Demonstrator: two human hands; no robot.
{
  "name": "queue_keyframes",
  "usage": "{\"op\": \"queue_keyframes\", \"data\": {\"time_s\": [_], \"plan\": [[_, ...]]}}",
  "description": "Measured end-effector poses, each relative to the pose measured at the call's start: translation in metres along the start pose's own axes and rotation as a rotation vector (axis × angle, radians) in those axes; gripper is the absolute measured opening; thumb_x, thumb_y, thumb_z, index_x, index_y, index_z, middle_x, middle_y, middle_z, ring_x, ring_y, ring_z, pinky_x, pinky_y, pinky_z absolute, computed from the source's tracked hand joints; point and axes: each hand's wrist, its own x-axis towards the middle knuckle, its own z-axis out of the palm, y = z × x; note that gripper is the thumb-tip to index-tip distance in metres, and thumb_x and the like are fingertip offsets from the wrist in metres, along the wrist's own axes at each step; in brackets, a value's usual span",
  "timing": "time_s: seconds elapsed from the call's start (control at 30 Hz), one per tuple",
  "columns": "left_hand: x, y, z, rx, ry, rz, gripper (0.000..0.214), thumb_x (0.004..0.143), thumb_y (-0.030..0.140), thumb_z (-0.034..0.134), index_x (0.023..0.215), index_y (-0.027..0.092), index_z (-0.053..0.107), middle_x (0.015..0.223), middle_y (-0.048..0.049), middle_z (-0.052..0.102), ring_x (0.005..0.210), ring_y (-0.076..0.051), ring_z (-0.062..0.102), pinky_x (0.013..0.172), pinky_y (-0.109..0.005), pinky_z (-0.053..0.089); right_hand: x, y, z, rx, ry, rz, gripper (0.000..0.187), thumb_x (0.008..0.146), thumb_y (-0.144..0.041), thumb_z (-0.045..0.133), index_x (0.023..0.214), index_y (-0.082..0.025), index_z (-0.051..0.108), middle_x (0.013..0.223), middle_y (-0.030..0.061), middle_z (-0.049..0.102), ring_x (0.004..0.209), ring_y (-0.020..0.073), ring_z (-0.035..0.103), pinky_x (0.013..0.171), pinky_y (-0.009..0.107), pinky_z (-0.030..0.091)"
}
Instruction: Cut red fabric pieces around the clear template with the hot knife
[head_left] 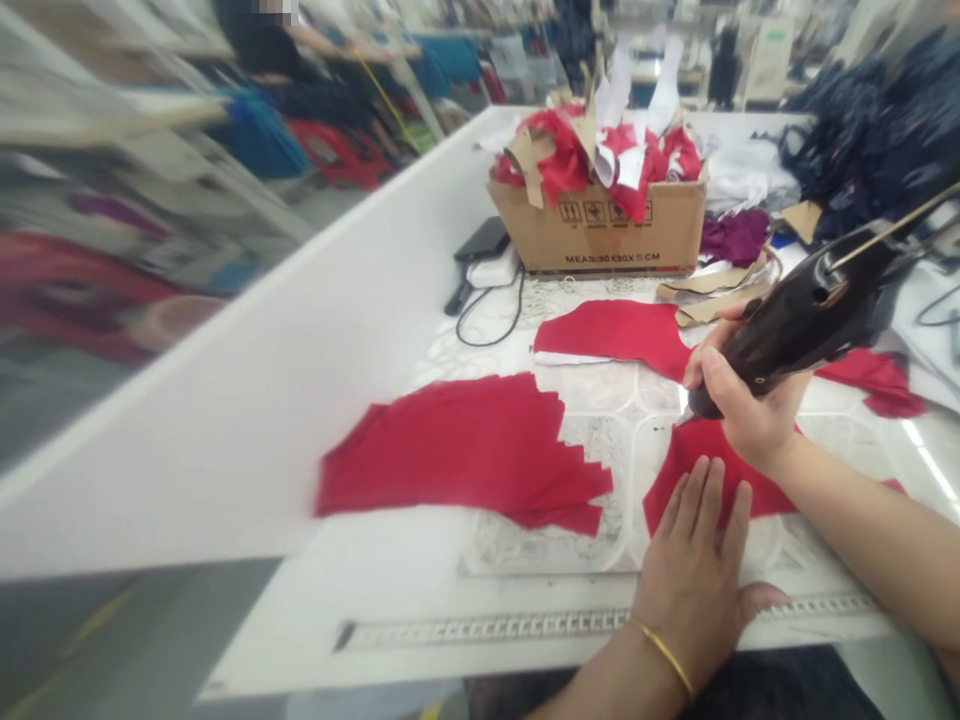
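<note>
On the white surface [300, 620], stacked red fabric [457, 450] lies left of the fingers. The left hand [690, 570], fingers slightly spread, lies flat over a red piece [676, 458]; just beyond, the right hand [757, 415] has its fingers wrapped around a black tool [817, 310].

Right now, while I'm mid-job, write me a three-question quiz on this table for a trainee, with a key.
1. Multiple choice: which side's hand holds the black tool? A) left B) right C) both
2. True or false: scraps stick up above the rim of the cardboard box.
3. Fill the gap: the left hand lies with spread fingers on a piece of ____ cloth.

Key: 1. B, the right hand. 2. True. 3. red.
</note>
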Motion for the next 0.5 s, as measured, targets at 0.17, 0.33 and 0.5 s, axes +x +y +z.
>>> {"op": "queue_keyframes", "data": {"time_s": [0.17,0.33,0.5], "plan": [[0.001,0.001,-0.002,0.019,0.015,-0.001,0.087,0.095,0.076,0.038,0.147,0.006,0.042,0.147,-0.0266,0.050,0.143,-0.039,0.043,0.109,-0.050,0.047,-0.001,0.001,0.006,-0.054,0.024,-0.093,0.013,0.085,-0.023,0.065,0.084,-0.025,0.052,0.062,-0.0031,0.057,0.057,0.0175,0.058,0.058,0.035,0.052],[0.003,0.001,-0.001,0.023,0.047,0.002,0.090,0.094,0.078,0.033,0.145,0.005,0.044,0.143,-0.0269,0.053,0.139,-0.039,0.047,0.108,-0.050,0.047,-0.007,-0.002,0.007,0.010,0.038,-0.072,0.016,0.084,-0.022,0.065,0.094,-0.025,0.053,0.065,-0.0055,0.056,0.057,0.0161,0.059,0.067,0.038,0.056],[0.004,0.001,-0.002,0.054,0.085,0.006,0.087,0.095,0.076,0.025,0.140,0.006,0.050,0.138,-0.0265,0.057,0.134,-0.039,0.052,0.101,-0.048,0.052,-0.014,-0.005,0.010,0.034,0.043,-0.046,0.019,0.083,-0.022,0.067,0.094,-0.025,0.052,0.066,-0.0056,0.055,0.062,0.0175,0.063,0.068,0.038,0.057]]}}
